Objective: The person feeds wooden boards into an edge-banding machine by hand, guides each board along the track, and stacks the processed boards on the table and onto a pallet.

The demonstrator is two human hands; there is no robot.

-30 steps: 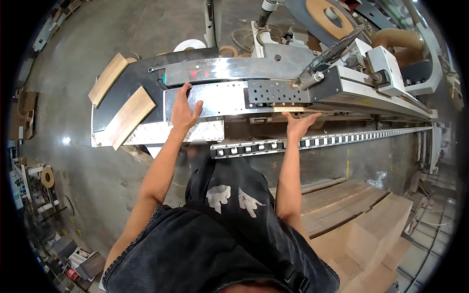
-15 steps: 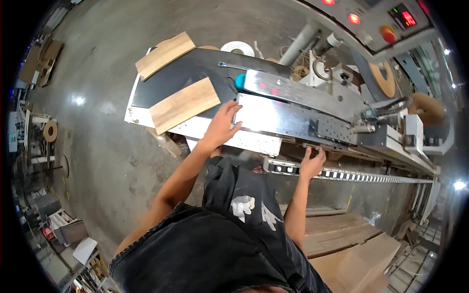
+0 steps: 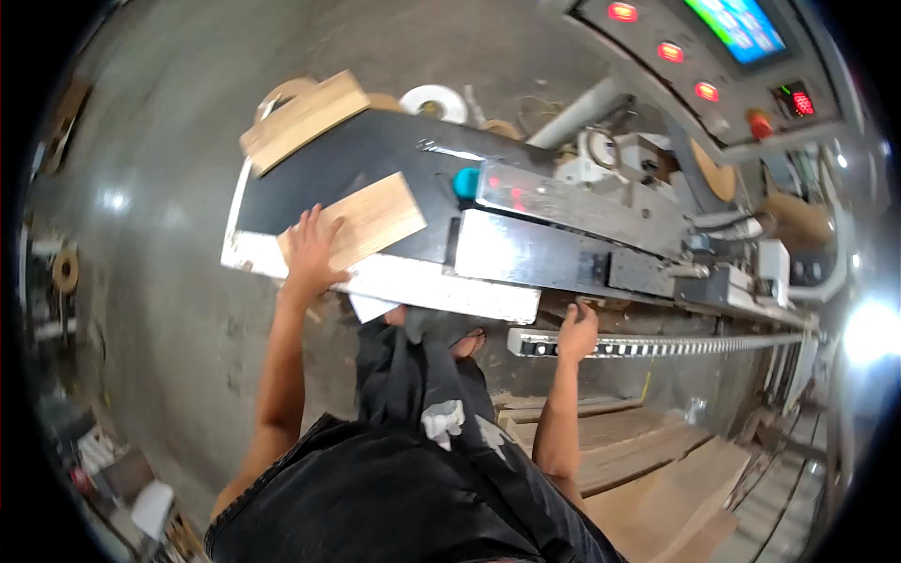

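My left hand (image 3: 308,251) lies open, fingers spread flat on the near wooden panel (image 3: 355,223) at the left end of the black machine bed (image 3: 413,159) — a second panel (image 3: 302,120) sits beyond. My right hand (image 3: 575,332) curls against the perforated metal rail (image 3: 657,346) — grip unclear.

We are standing in a woodworking shop, at a long industrial machine (image 3: 563,253) with a black feed bed, polished metal guards and a toothed rail (image 3: 657,345) running along its front. Above it we see a control panel (image 3: 713,56) with red lamps and a lit screen. Cut wooden boards lie on the bed (image 3: 361,220) and at its far end (image 3: 300,117), and more panels are stacked low to our right (image 3: 657,469). Rolls of edging tape (image 3: 432,101) sit behind the machine, and the floor (image 3: 169,310) is bare grey concrete.
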